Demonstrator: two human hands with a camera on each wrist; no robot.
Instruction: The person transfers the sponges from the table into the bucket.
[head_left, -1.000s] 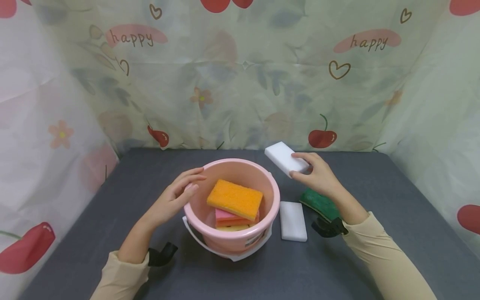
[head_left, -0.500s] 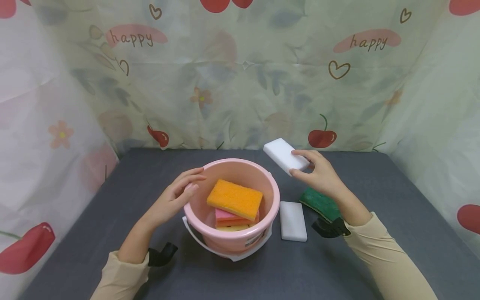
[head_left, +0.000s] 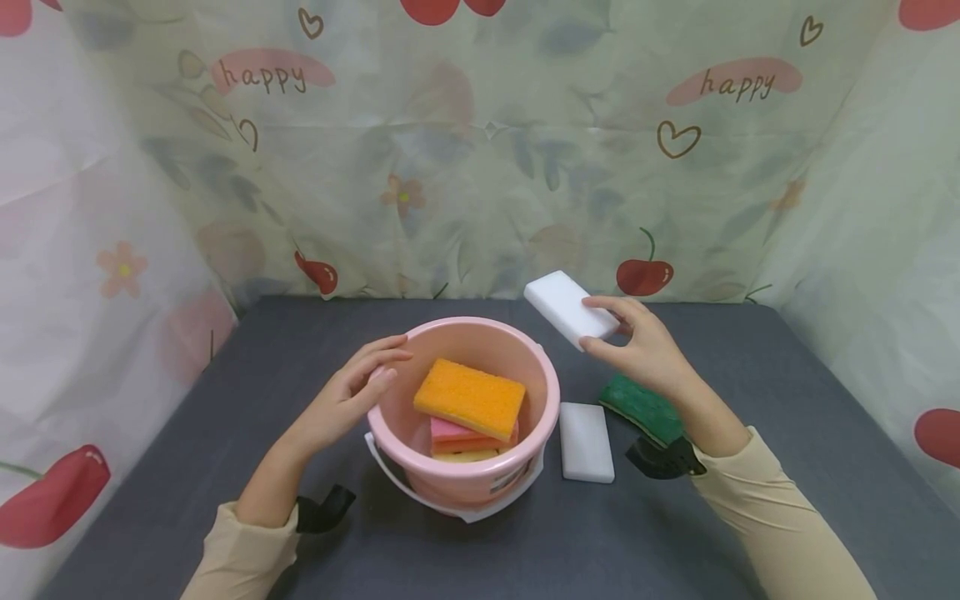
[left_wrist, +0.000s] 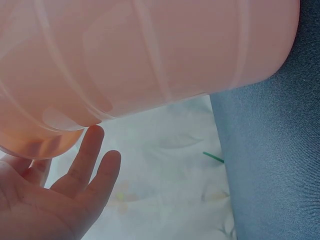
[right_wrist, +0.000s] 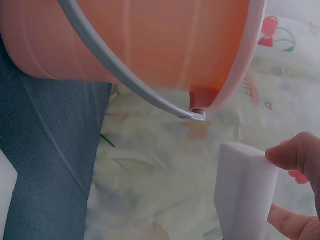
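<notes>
Fingers of our left hand (head_left: 351, 398) lie straight against the left wall of the pink bucket (head_left: 420, 475), steadying it; that flat, unclenched touch suits smooth, rounded plastic that could skid on the grey felt-like desk (head_left: 187, 467). Inside, a coarse orange sponge (head_left: 470, 398) tops a stack of pink and yellow ones. Just right of the bucket a white foam block (head_left: 587, 442) lies flat, and a green scouring pad (head_left: 641, 408) sits beyond it. Our right hand (head_left: 643, 350) pinches a second white foam block (head_left: 566, 308) by one end, raised off the desk at the bucket's far right rim. Such soft, light foam wants a gentle grip, thumb and fingertips (right_wrist: 292, 150) on opposite faces, and a level carry over the rim.
</notes>
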